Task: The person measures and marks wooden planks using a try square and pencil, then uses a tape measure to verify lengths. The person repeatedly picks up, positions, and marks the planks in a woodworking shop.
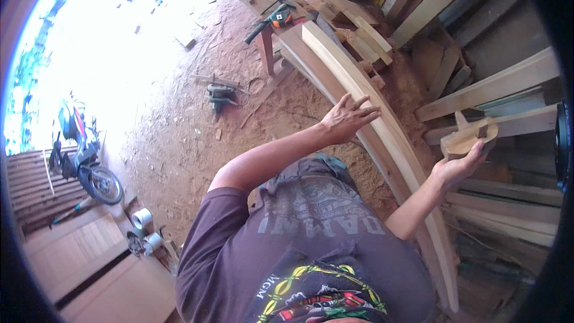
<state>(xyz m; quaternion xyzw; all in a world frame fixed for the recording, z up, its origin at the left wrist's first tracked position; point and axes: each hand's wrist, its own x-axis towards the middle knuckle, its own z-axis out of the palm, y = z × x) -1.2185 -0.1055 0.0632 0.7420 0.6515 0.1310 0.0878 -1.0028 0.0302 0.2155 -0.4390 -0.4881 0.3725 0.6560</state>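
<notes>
Left hand (350,121) fingers spread over the pale beam (391,137) lying alongside a browner plank (312,64), right hand (454,170) gripping a wooden block (469,137) right of it; best keep left fingers flat, block grip firm, knuckles clear of the boards (496,84)

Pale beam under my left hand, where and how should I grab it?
Grip the pale beam across its narrow width, probably from its left, where your body is: stacked timber crowds its right. Being long, it likely wants your left hand and right hand spread apart along it, once the right sets down the wooden block.
</notes>
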